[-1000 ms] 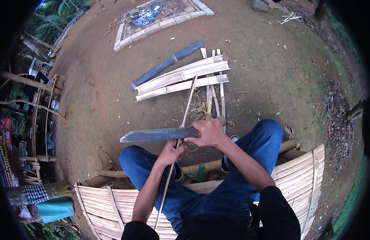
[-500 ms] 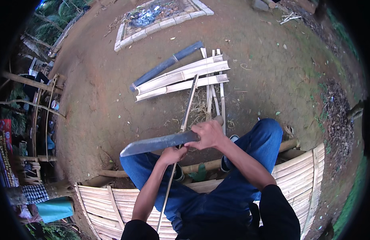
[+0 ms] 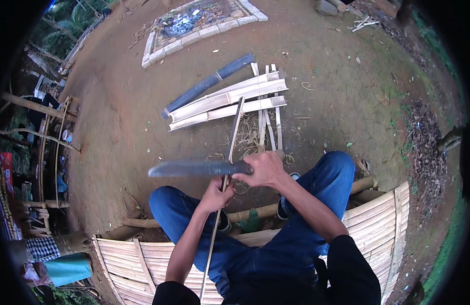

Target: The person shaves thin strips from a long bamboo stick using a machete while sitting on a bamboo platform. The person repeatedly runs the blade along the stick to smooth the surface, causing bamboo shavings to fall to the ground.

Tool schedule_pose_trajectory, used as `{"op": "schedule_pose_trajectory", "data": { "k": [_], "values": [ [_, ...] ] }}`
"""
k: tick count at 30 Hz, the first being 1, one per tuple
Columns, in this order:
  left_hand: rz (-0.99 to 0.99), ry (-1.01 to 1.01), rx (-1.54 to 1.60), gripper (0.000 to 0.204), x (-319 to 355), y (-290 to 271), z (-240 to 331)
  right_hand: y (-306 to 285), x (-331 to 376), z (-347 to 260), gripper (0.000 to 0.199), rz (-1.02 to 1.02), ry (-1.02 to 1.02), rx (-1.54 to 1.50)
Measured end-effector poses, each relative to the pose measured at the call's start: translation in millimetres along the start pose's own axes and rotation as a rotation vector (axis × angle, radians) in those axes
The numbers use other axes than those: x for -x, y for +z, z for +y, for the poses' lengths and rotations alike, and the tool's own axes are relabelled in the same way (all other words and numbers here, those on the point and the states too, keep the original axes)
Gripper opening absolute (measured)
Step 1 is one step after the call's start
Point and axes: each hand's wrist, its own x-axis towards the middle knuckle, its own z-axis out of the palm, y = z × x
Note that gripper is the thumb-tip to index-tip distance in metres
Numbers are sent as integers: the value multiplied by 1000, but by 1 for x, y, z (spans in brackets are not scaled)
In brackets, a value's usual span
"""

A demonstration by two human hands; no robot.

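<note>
My right hand (image 3: 265, 169) is closed round the handle of a machete (image 3: 189, 169). Its long dark blade points left, nearly level and slightly blurred, and crosses a narrow bamboo strip (image 3: 236, 127) just beyond my left hand. Fingers of my left hand (image 3: 216, 196) are wrapped round that strip, thumb up. From the ground in front, the strip runs back under the blade and between my legs toward my body. Its far end overlaps several split bamboo pieces (image 3: 230, 96). A gap shows between the two hands.
A dark bamboo pole (image 3: 209, 84) lies behind the split pieces. Thin slats (image 3: 278, 122) and curly shavings (image 3: 249, 133) are on the earth nearby. Beneath me is a bamboo slat bench (image 3: 377, 218). A stone-edged fire pit (image 3: 186, 46) lies farther off, and a wooden railing (image 3: 39, 108) stands at left.
The machete has swung forward, away from my left hand, and its blade now lies more level. My right thumb, earlier beside the left fingers, is apart from them. The left hand still grips the strip.
</note>
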Motion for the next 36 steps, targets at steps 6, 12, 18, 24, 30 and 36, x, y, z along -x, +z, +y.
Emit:
{"op": "schedule_pose_trajectory", "data": {
  "k": [6, 12, 18, 24, 30, 36],
  "values": [
    [24, 97, 95, 20, 6, 12, 15, -6, -8, 18, 54, 8, 197, 74],
    [7, 72, -134, 19, 2, 5, -3, -2, -1, -2, 52, 20, -18, -3],
    [33, 138, -182, 17, 13, 12, 7, -7, -17, 47, 60, 4, 401, 84],
    [-1, 105, -136, 17, 11, 10, 13, -15, -7, 19, 55, -104, 263, -25],
    [1, -1, -152, 23, 15, 2, 2, 3, 3, 14, 53, 11, -105, -15],
    [-37, 90, 148, 28, 10, 3, 24, -7, -7, 32, 60, 33, 300, 22]
  ]
}}
